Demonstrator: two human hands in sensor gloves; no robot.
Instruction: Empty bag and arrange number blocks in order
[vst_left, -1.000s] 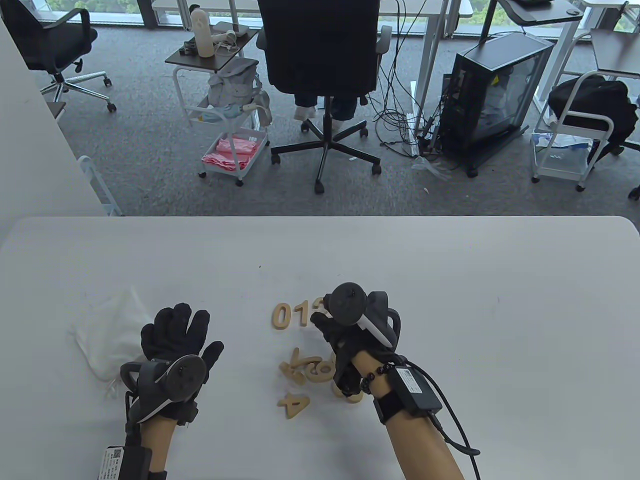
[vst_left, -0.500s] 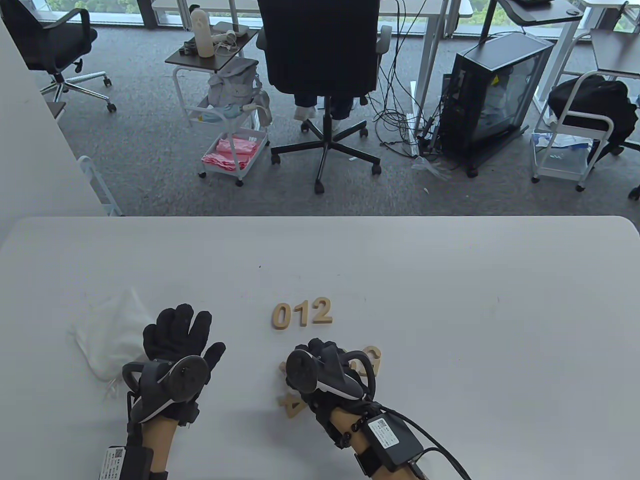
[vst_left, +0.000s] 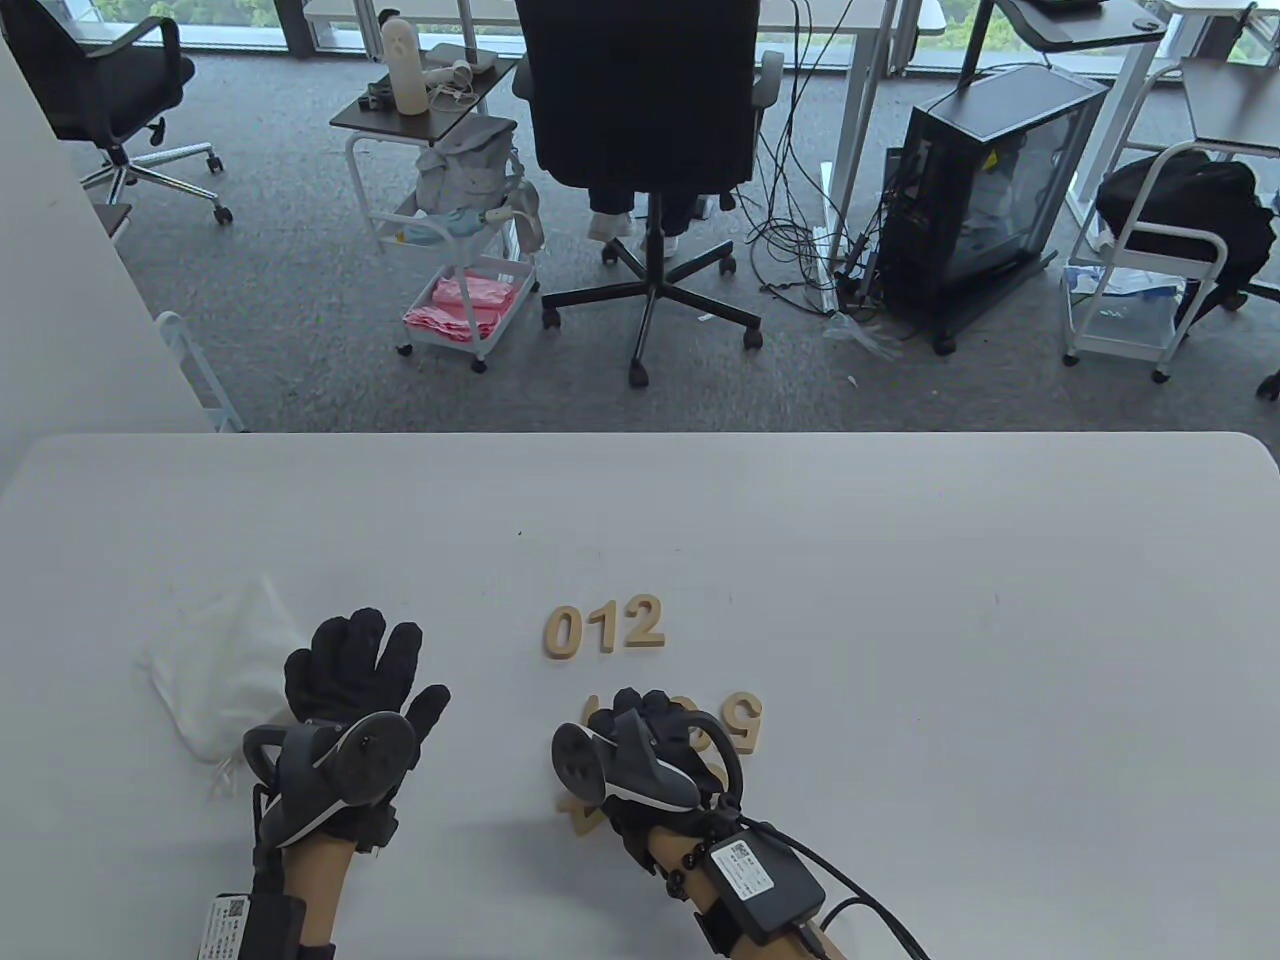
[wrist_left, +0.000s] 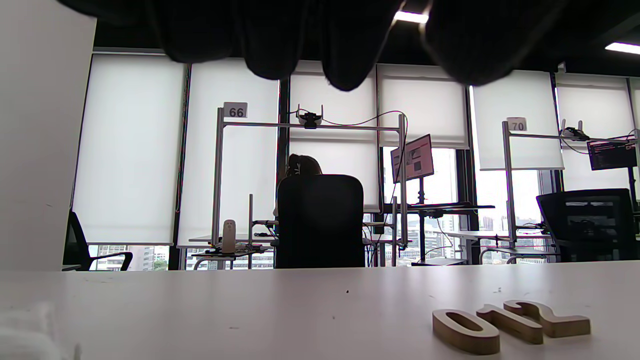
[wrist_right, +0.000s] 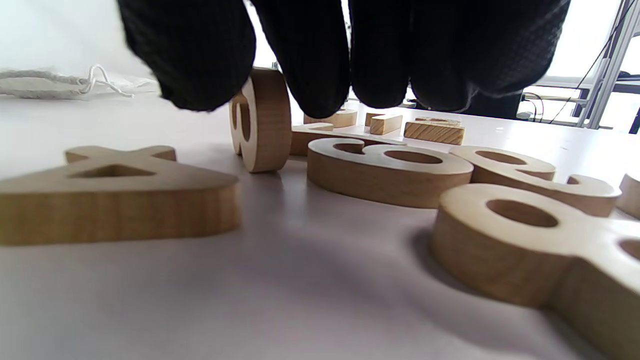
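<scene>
bag (vst_left: 225, 665) flat, contents unseen | left hand (vst_left: 350, 690) spread | right hand (vst_left: 650, 745) pinches upright block (wrist_right: 261, 120)

R hand (vst_left: 640, 745) hides blocks (vst_left: 600, 800) — partly.

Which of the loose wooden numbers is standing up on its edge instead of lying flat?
The 3 block, right under the right hand's fingertips. It stands upright on its edge; the 4 and the others near it lie flat on the table.

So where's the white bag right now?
In the table view the white bag lies flat on the table's left side, just left of the left hand, far from the 0-1-2 row.
</scene>
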